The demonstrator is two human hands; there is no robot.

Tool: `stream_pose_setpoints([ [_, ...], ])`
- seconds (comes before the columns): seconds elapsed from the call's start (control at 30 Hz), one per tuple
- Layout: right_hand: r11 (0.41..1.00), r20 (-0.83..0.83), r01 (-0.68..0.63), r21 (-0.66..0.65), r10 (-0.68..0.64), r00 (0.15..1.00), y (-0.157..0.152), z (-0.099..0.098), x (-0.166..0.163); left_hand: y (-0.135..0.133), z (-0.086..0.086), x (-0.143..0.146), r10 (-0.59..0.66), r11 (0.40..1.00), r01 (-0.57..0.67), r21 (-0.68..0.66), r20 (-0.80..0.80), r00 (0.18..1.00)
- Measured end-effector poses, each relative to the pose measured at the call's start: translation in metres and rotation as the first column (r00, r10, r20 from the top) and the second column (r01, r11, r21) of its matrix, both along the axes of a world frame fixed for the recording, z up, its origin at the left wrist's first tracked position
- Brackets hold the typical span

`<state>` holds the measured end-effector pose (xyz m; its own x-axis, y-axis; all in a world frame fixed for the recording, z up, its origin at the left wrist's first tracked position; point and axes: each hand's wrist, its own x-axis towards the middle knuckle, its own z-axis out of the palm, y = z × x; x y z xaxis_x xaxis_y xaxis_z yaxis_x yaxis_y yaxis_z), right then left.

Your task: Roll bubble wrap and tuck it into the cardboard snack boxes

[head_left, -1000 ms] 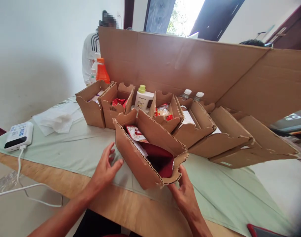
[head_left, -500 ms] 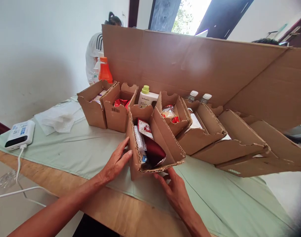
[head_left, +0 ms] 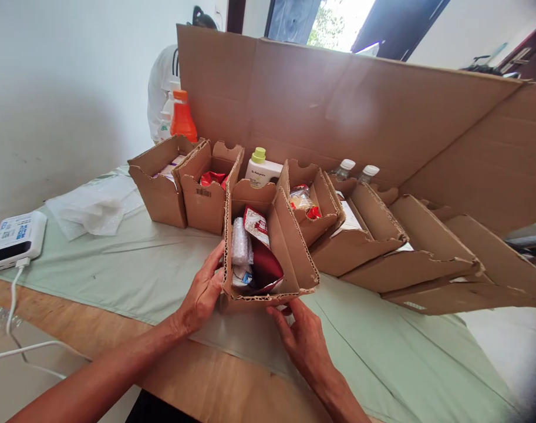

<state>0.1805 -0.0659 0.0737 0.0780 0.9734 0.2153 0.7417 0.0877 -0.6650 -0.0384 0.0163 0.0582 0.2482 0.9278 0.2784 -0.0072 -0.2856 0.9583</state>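
Observation:
My left hand [head_left: 201, 294] presses flat against the left wall of an open cardboard box [head_left: 289, 247] that stands at the near end of a row of boxes. My right hand [head_left: 300, 338] holds the box's front lower edge, fingers curled under it. Inside the box are a dark red pouch [head_left: 265, 267], a red and white packet [head_left: 256, 223] and a bubble-wrapped item [head_left: 240, 247].
Several more cardboard boxes [head_left: 197, 197] with packets line up before a tall cardboard sheet [head_left: 338, 111]. A white bottle [head_left: 261, 167], an orange bottle [head_left: 182, 117] and two clear bottles [head_left: 356, 170] stand behind. A white device [head_left: 14, 238] with a cable lies left on the green cloth [head_left: 131, 264]. A person [head_left: 162, 88] stands beyond.
Both hands have turned the box from a slant to point straight away from me and slid it back toward the row. My left hand came from the cloth onto its side wall.

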Motion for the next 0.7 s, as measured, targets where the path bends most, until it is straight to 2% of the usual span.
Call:
stream_pose_setpoints([
  [0.27, 0.998, -0.068, 0.06, 0.027, -0.058, 0.996, 0.0, -0.016, 0.0, 0.008, 0.004, 0.006, -0.037, 0.998, 0.04, 0.047, -0.054, 0.998],
  [0.43, 0.999, 0.008, 0.037, 0.039, -0.038, 0.999, 0.009, -0.01, -0.01, 0.031, 0.01, -0.006, -0.071, 0.994, 0.076, 0.076, -0.075, 0.995],
  [0.57, 0.999, 0.102, 0.048, 0.0, -0.047, 0.994, 0.022, -0.003, -0.015, 0.049, 0.023, -0.011, -0.109, 0.988, 0.118, 0.098, -0.091, 0.99],
  [0.7, 0.994, 0.165, 0.102, -0.038, -0.094, 0.982, 0.04, 0.002, -0.012, 0.045, 0.031, -0.007, -0.011, 0.996, 0.017, 0.082, -0.081, 0.997],
])
